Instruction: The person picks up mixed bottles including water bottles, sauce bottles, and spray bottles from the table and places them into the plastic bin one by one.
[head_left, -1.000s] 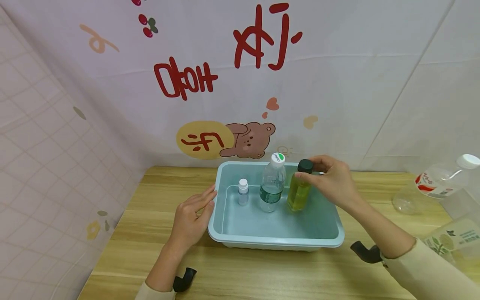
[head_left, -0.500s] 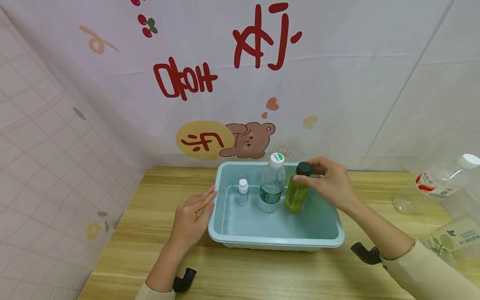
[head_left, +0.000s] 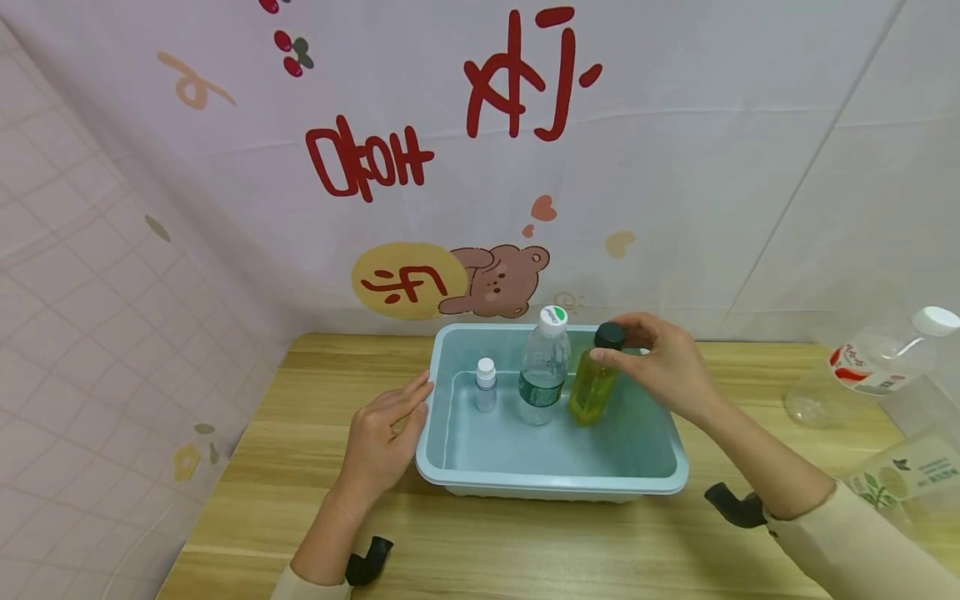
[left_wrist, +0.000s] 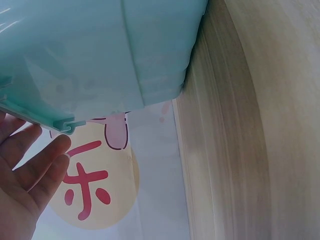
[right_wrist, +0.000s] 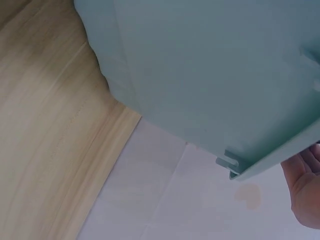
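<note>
A pale blue plastic basin (head_left: 551,482) stands on the table, with three bottles upright or nearly so inside. My right hand (head_left: 667,367) pinches the top of a green-yellow bottle (head_left: 594,390) with a black cap, which tilts slightly in the basin's right half. Beside it stands a clear bottle (head_left: 545,367) with a green label and white cap. Further left is a small white-capped bottle (head_left: 486,386). My left hand (head_left: 386,433) rests its straight fingers against the basin's left rim; the left wrist view shows those fingers (left_wrist: 45,160) at the rim's underside.
To the right, a large clear bottle (head_left: 870,367) with a red and white label stands on the wooden table (head_left: 300,417). A leaf-patterned bottle (head_left: 900,475) is partly behind the right sleeve. A printed cloth (head_left: 675,167) hangs behind the table.
My right hand has shifted the green-yellow bottle slightly to the left and down inside the basin, nearer the clear bottle. The left hand has stayed at the rim.
</note>
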